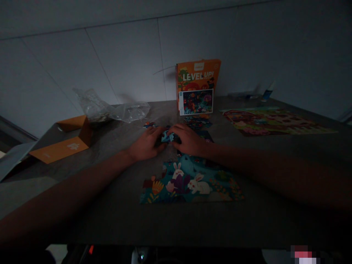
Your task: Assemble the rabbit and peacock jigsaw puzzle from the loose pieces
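Observation:
Between my two hands is a dark blue jigsaw puzzle piece (167, 136) with a pale blue pattern. My left hand (148, 143) grips it from the left, fingers curled. From the other side my right hand (188, 139) closes on it with bent fingers. Nearer to me lies a partly joined jigsaw puzzle (192, 183) showing white rabbits and flowers on teal. More puzzle pieces (198, 123) lie behind my right hand, and a few loose pieces (149, 125) sit beyond my left one.
At the back stands an orange box (198, 73) with a picture card (196, 102) leaning on it. A finished-looking puzzle (272, 121) and a small bottle (267, 93) are on the right. Left are an open orange box (63, 146) and a clear plastic bag (96, 104).

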`<state>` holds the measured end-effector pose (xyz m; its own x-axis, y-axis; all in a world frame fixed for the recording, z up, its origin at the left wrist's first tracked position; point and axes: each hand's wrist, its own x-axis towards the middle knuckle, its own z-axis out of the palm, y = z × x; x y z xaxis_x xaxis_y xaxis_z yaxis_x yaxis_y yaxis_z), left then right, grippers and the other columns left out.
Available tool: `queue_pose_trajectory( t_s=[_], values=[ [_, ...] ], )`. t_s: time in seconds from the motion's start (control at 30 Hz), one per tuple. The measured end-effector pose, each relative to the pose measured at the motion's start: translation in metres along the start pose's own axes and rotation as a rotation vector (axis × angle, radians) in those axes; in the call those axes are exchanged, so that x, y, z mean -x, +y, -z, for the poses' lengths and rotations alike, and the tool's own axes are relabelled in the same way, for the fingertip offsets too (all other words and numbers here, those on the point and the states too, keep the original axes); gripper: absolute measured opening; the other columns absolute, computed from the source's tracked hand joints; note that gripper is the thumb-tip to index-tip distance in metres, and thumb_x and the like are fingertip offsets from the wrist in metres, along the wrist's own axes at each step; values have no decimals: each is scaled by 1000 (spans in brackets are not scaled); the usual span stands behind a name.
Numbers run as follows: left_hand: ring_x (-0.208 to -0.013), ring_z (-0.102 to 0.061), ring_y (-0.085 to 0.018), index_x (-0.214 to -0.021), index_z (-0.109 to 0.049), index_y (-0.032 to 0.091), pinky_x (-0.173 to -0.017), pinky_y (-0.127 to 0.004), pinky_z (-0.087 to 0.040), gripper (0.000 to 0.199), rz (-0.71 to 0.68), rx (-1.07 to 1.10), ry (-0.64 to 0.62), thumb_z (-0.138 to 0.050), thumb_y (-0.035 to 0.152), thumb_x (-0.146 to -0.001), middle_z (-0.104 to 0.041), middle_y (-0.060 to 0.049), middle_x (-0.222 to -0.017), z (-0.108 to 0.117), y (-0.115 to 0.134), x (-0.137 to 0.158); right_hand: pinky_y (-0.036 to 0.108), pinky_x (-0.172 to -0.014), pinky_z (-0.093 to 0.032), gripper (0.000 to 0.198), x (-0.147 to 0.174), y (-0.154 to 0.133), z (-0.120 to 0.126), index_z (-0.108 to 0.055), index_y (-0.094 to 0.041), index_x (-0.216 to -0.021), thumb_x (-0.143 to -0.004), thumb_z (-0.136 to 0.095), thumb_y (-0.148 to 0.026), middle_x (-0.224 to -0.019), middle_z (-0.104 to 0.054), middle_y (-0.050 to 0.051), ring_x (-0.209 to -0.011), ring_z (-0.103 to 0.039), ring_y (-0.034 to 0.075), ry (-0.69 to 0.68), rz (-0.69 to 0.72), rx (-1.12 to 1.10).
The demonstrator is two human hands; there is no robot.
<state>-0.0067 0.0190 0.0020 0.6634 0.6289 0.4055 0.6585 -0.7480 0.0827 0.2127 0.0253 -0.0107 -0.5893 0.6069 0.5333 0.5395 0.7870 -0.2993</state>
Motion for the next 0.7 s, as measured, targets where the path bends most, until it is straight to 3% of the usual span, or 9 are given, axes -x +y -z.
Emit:
queue_pose_trajectory(
  t_s=[0.47, 0.7],
  values=[
    [-125, -62, -30, -135, -55, 16, -112, -48, -48, 48, -26, -7, 9, -62, 28, -89, -66, -13, -130, -1, -2, 0, 44, -103, -46, 25, 0, 0, 0, -71, -16, -103, -79, -67, -7, -112, -67, 11, -110, -62, 26, -3, 5, -22],
    [-122, -63, -28, -136, -55, 18, -107, -44, -53, 47, -7, -2, -8, -60, 27, -90, -66, -12, -130, 0, 1, 0, 43, -101, -48, 25, 0, 1, -1, -71, -16, -102, -79, -67, -6, -113, -66, 11, -110, -62, 25, -7, 10, -51]
  ],
)
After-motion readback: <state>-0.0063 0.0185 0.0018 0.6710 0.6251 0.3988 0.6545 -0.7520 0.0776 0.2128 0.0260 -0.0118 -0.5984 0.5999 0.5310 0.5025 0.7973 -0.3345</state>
